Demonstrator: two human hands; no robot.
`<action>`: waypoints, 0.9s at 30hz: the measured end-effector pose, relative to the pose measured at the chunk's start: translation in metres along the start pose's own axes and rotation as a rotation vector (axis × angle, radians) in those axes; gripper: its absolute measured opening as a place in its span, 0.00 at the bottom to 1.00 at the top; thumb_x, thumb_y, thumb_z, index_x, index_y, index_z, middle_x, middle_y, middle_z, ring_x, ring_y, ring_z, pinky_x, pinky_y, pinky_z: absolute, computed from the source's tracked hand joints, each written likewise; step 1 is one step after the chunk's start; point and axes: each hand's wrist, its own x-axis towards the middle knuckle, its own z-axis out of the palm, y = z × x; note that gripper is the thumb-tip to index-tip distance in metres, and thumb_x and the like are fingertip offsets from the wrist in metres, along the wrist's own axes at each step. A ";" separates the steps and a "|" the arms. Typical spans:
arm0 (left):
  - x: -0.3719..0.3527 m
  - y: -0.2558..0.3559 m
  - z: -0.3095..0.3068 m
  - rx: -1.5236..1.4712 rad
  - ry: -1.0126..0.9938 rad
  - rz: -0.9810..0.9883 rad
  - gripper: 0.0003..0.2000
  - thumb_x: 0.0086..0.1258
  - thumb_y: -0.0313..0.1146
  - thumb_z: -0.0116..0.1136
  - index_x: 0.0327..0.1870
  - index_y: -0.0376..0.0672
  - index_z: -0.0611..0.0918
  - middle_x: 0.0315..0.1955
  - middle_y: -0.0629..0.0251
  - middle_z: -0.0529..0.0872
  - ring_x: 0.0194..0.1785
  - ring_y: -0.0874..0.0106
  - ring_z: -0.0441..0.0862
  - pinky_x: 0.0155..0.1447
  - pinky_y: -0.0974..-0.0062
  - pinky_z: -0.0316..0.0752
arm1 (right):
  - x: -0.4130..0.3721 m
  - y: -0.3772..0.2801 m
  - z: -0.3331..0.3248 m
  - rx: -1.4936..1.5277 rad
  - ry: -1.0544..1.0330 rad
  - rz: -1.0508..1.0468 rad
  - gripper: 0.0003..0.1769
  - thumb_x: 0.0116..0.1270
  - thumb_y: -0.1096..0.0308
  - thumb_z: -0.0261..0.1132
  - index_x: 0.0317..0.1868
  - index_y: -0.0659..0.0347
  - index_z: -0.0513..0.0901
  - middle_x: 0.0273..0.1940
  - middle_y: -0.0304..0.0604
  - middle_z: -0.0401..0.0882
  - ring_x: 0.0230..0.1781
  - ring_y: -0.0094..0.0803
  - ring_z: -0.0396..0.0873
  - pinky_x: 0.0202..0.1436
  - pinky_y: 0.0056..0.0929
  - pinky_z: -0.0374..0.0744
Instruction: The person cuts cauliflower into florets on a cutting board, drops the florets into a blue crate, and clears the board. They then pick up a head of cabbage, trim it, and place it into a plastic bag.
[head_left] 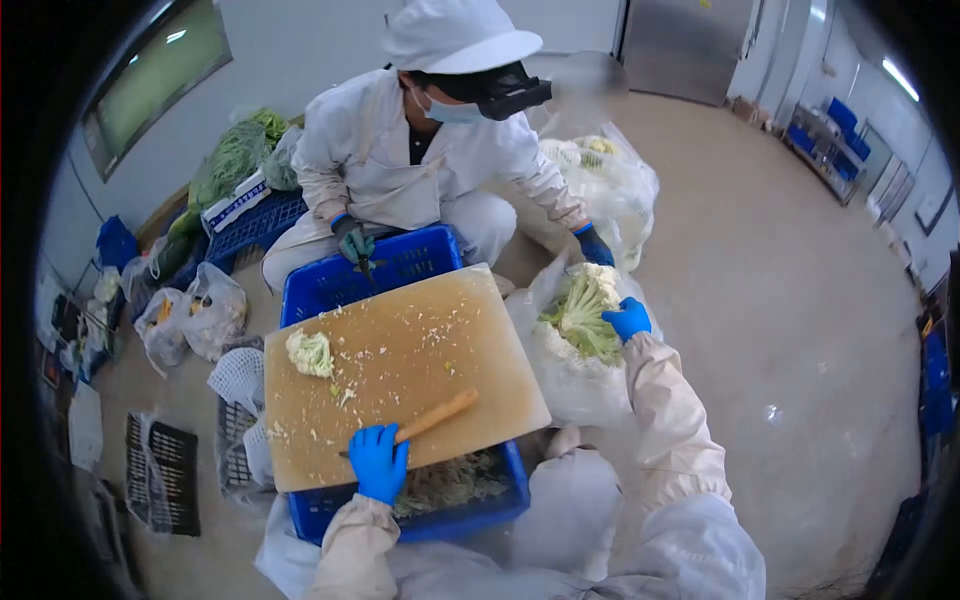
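Note:
My left hand (378, 463), in a blue glove, lies at the near edge of the cutting board (480, 330), fingers extended. Beneath its fingers passes the blade end of a knife (438, 415), whose wooden handle points to the right. My right hand (628, 318), also gloved in blue, is closed on the side of a cauliflower (580, 318) with green stalks in a clear plastic bag (575, 390). A cut cauliflower piece (310, 354) sits on the board's left part among scattered white crumbs.
The board rests across a blue crate (515, 480) with trimmings inside. Opposite, a co-worker (400, 150) holds a knife in one gloved hand (353, 240); the other hand (594, 245) reaches to the same bag. Another cauliflower bag (620, 190) stands behind. Black crates (162, 475) lie left.

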 end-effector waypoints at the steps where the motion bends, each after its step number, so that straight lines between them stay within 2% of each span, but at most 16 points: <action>1: -0.001 -0.002 0.000 0.012 -0.027 0.001 0.15 0.55 0.37 0.61 0.44 0.44 0.78 0.34 0.60 0.76 0.41 0.59 0.72 0.46 0.60 0.65 | -0.013 -0.011 -0.024 0.011 -0.006 -0.029 0.28 0.41 0.55 0.73 0.40 0.65 0.78 0.37 0.53 0.80 0.37 0.44 0.80 0.41 0.37 0.76; 2: -0.001 -0.006 -0.001 -0.005 -0.008 -0.011 0.15 0.55 0.37 0.61 0.44 0.44 0.78 0.34 0.60 0.76 0.41 0.59 0.72 0.46 0.60 0.65 | -0.028 -0.023 -0.044 -0.008 0.005 -0.047 0.28 0.41 0.55 0.73 0.40 0.65 0.78 0.37 0.53 0.80 0.37 0.44 0.80 0.41 0.37 0.76; 5: 0.001 -0.015 0.000 0.094 -0.107 0.027 0.17 0.55 0.39 0.61 0.45 0.46 0.78 0.34 0.61 0.76 0.42 0.60 0.71 0.47 0.60 0.64 | -0.071 -0.056 -0.090 0.416 0.017 -0.129 0.22 0.45 0.65 0.74 0.39 0.66 0.77 0.33 0.46 0.79 0.31 0.31 0.78 0.34 0.30 0.76; 8: 0.007 -0.013 -0.013 0.207 -0.101 0.003 0.20 0.55 0.42 0.62 0.48 0.47 0.77 0.38 0.61 0.77 0.45 0.61 0.72 0.49 0.59 0.64 | -0.133 -0.117 -0.127 0.624 -0.070 -0.195 0.20 0.48 0.66 0.73 0.40 0.65 0.78 0.33 0.45 0.79 0.31 0.30 0.78 0.34 0.29 0.76; 10: 0.013 0.000 -0.037 -0.131 0.126 0.014 0.23 0.57 0.42 0.62 0.53 0.45 0.75 0.46 0.56 0.76 0.50 0.58 0.72 0.53 0.57 0.65 | -0.172 -0.161 -0.135 0.633 -0.130 -0.221 0.17 0.51 0.69 0.71 0.41 0.64 0.78 0.34 0.43 0.79 0.31 0.27 0.78 0.34 0.26 0.77; 12: 0.021 0.013 -0.063 -0.486 0.193 -0.034 0.27 0.58 0.39 0.63 0.60 0.44 0.71 0.53 0.55 0.73 0.53 0.57 0.72 0.56 0.61 0.67 | -0.211 -0.204 -0.127 0.825 -0.281 -0.237 0.16 0.53 0.70 0.70 0.42 0.65 0.78 0.34 0.43 0.80 0.32 0.26 0.78 0.35 0.26 0.77; 14: 0.023 0.029 -0.111 -1.043 0.067 -0.277 0.32 0.60 0.34 0.63 0.66 0.44 0.64 0.54 0.55 0.72 0.55 0.63 0.72 0.55 0.69 0.70 | -0.241 -0.242 -0.096 0.847 -0.382 -0.312 0.17 0.54 0.70 0.69 0.43 0.67 0.77 0.35 0.43 0.80 0.32 0.25 0.78 0.36 0.25 0.78; 15: 0.022 0.025 -0.123 -1.021 0.093 -0.309 0.32 0.60 0.34 0.63 0.66 0.44 0.64 0.54 0.55 0.72 0.55 0.63 0.72 0.55 0.69 0.70 | -0.259 -0.262 -0.077 0.866 -0.442 -0.345 0.17 0.54 0.70 0.69 0.43 0.67 0.77 0.35 0.42 0.80 0.32 0.25 0.78 0.36 0.25 0.77; 17: 0.012 0.009 -0.145 -1.467 0.200 -0.382 0.35 0.60 0.29 0.62 0.68 0.40 0.57 0.56 0.57 0.71 0.55 0.71 0.71 0.53 0.74 0.72 | -0.296 -0.297 -0.034 0.844 -0.541 -0.413 0.17 0.54 0.69 0.70 0.43 0.67 0.77 0.35 0.42 0.80 0.33 0.25 0.77 0.37 0.26 0.76; 20: -0.016 -0.039 -0.159 -1.361 0.425 -0.419 0.37 0.61 0.27 0.62 0.68 0.35 0.55 0.57 0.56 0.69 0.55 0.73 0.71 0.55 0.74 0.72 | -0.346 -0.341 0.037 0.738 -0.625 -0.534 0.21 0.52 0.65 0.71 0.43 0.68 0.77 0.36 0.44 0.79 0.32 0.24 0.75 0.37 0.26 0.74; 21: -0.027 -0.034 -0.193 -1.474 0.498 -0.566 0.36 0.59 0.25 0.63 0.67 0.32 0.57 0.57 0.57 0.70 0.54 0.71 0.72 0.56 0.74 0.71 | -0.356 -0.351 0.070 0.732 -0.634 -0.594 0.21 0.52 0.64 0.71 0.43 0.68 0.77 0.36 0.44 0.79 0.32 0.25 0.75 0.37 0.26 0.75; 22: -0.037 -0.054 -0.192 -1.445 0.527 -0.584 0.36 0.59 0.25 0.63 0.67 0.32 0.57 0.57 0.57 0.70 0.54 0.71 0.72 0.56 0.74 0.71 | -0.369 -0.365 0.092 0.729 -0.636 -0.651 0.22 0.52 0.63 0.72 0.43 0.68 0.77 0.35 0.44 0.79 0.33 0.26 0.75 0.38 0.27 0.75; 23: -0.048 -0.085 -0.185 -1.466 0.623 -0.611 0.35 0.58 0.25 0.63 0.66 0.33 0.59 0.56 0.57 0.71 0.54 0.71 0.73 0.56 0.74 0.71 | -0.380 -0.373 0.107 0.740 -0.669 -0.661 0.22 0.52 0.63 0.72 0.43 0.68 0.77 0.35 0.44 0.79 0.33 0.26 0.75 0.38 0.27 0.75; 25: -0.066 -0.127 -0.202 -1.440 0.773 -0.655 0.32 0.57 0.26 0.64 0.63 0.31 0.63 0.55 0.56 0.73 0.55 0.70 0.73 0.57 0.74 0.71 | -0.407 -0.399 0.111 0.652 -0.992 -0.363 0.26 0.53 0.60 0.71 0.48 0.67 0.75 0.39 0.45 0.77 0.39 0.29 0.75 0.41 0.29 0.75; 26: -0.073 -0.150 -0.215 -1.421 0.791 -0.658 0.32 0.57 0.26 0.64 0.63 0.31 0.63 0.55 0.56 0.73 0.55 0.70 0.73 0.57 0.74 0.71 | -0.409 -0.400 0.116 0.655 -1.012 -0.375 0.26 0.53 0.60 0.71 0.48 0.67 0.75 0.39 0.45 0.77 0.39 0.29 0.75 0.41 0.29 0.75; 27: -0.078 -0.176 -0.225 -1.136 0.799 -0.628 0.33 0.56 0.27 0.64 0.64 0.34 0.64 0.54 0.57 0.74 0.54 0.67 0.74 0.56 0.71 0.71 | -0.403 -0.389 0.118 0.715 -0.883 -0.514 0.28 0.53 0.58 0.71 0.50 0.65 0.74 0.42 0.47 0.75 0.42 0.32 0.75 0.42 0.31 0.75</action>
